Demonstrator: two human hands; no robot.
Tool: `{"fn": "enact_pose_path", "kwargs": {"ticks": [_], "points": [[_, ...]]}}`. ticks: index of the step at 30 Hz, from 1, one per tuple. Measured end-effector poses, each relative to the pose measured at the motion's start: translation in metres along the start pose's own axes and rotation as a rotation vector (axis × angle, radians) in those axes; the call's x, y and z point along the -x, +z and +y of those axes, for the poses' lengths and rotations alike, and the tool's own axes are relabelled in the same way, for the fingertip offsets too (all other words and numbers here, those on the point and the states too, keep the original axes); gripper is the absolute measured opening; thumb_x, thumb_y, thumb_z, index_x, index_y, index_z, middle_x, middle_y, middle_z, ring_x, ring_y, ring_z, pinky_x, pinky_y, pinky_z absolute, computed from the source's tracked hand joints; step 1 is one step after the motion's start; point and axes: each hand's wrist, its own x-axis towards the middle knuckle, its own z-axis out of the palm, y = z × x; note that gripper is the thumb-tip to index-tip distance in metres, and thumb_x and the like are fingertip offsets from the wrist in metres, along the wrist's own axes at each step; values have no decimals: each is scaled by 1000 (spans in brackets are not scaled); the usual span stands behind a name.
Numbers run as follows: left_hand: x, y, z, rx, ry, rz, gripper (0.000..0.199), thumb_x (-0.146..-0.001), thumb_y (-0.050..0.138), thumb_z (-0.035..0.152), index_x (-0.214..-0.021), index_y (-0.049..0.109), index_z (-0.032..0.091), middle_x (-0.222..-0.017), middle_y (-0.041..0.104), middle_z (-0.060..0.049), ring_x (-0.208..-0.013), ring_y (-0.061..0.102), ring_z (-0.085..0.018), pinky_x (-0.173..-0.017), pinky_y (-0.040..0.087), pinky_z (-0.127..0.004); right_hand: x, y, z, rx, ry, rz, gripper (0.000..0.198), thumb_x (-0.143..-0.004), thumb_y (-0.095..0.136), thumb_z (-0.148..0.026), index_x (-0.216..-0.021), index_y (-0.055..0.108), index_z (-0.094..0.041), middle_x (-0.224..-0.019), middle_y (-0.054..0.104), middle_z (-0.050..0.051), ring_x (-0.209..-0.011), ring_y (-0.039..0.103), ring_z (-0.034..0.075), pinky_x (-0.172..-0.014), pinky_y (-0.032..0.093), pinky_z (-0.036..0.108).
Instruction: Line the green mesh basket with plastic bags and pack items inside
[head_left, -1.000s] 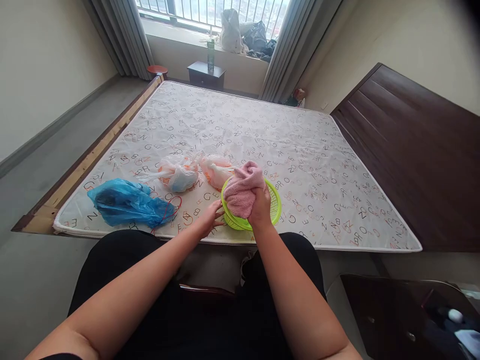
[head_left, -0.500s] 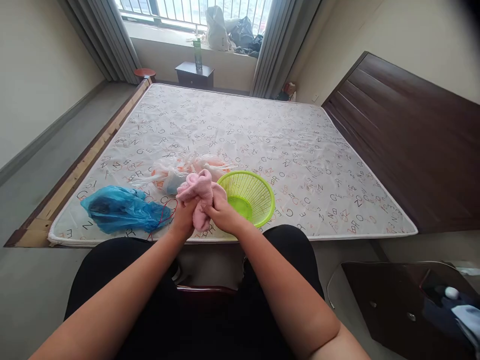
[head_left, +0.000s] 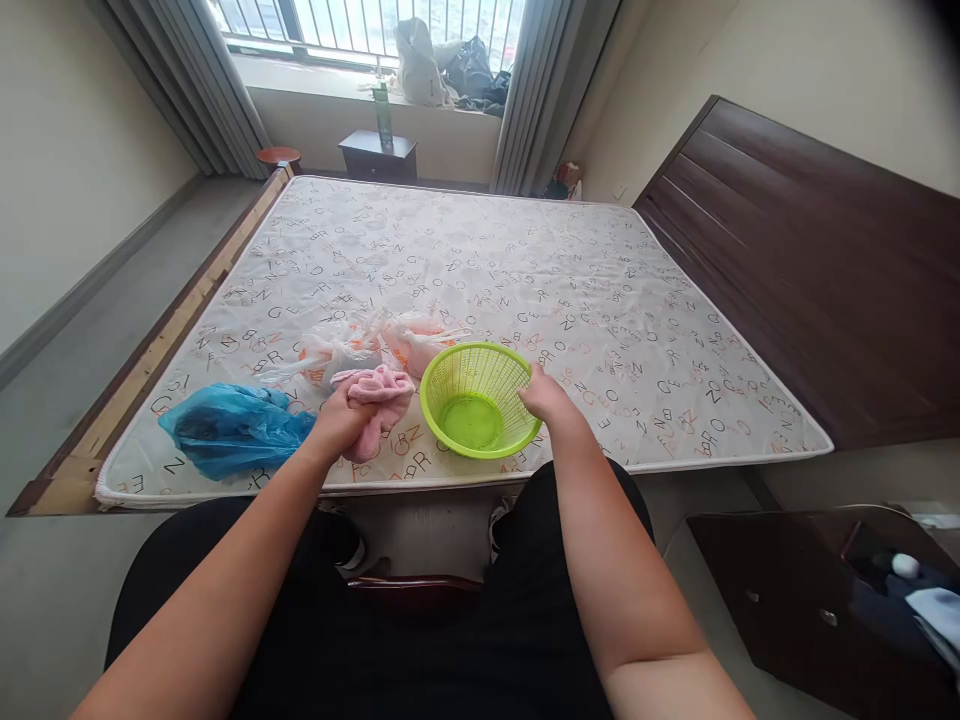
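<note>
A crumpled pink towel point(head_left: 381, 392) is bunched in my left hand point(head_left: 339, 422), whose fingers are closed round it above the mattress edge. My right hand point(head_left: 546, 394) grips the right rim of a green plastic basket point(head_left: 472, 420), thumb over the top; the fingers behind the wall are partly hidden. Nothing lies inside the basket. Left of the towel rests a blue plastic bag point(head_left: 232, 428) with something dark in it. Behind the towel are white plastic bags point(head_left: 341, 345) with orange print, their contents unclear.
The letter-printed mattress point(head_left: 465, 250) fills the middle, with a wooden bed frame rail point(head_left: 161, 345) at left and a dark headboard point(head_left: 817, 270) at right. A dark cabinet point(head_left: 787, 590) stands low on the right. A nightstand point(head_left: 379, 157) carrying a green bottle point(head_left: 383, 115) is beyond the mattress.
My right hand has let go of the pink towel and moved right onto the basket's rim. My left hand has shifted slightly left with the towel.
</note>
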Motion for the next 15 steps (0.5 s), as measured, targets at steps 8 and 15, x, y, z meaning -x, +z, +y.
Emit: {"fn": "enact_pose_path", "kwargs": {"ticks": [8, 15], "points": [[-2, 11, -19, -239, 57, -159, 46, -61, 75, 16, -106, 79, 25, -118, 76, -6, -118, 65, -32, -114, 44, -42, -15, -14, 15, -52, 52, 170, 56, -80, 56, -5, -133, 58, -23, -116, 72, 13, -103, 68, 31, -86, 53, 37], [-3, 11, -27, -346, 66, -194, 55, -56, 73, 8, -107, 81, 27, -118, 76, -6, -116, 66, -35, -111, 46, -41, -19, -21, 26, -86, 163, 239, 54, -85, 55, -10, -138, 52, -19, -119, 69, 17, -102, 65, 31, -86, 53, 39]]}}
